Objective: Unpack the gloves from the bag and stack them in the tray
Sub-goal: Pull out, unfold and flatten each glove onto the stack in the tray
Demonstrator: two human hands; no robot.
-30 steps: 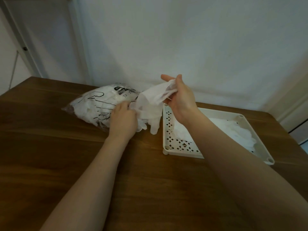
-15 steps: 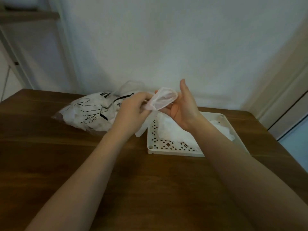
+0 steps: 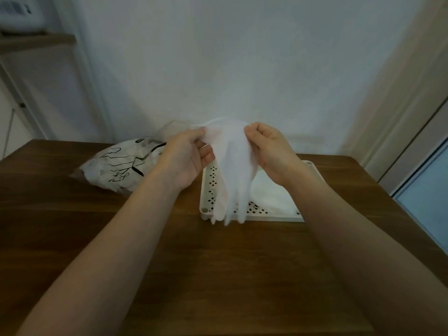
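A thin white glove hangs cuff-up in the air, its fingers dangling over the near left part of the tray. My left hand pinches the left side of its cuff and my right hand pinches the right side. Below stands the white perforated tray, with a pile of white gloves lying in its right part. The clear plastic bag with black print lies on the table to the left, full of white gloves, its open mouth turned toward my left hand.
The brown wooden table carries the bag and tray near its far edge, against a white wall. A shelf with a white object is at the upper left. A door frame runs along the right.
Both hands rose and drew apart, spreading the glove's cuff so the glove now hangs straight down over the tray. The view tilted up and shifted right.
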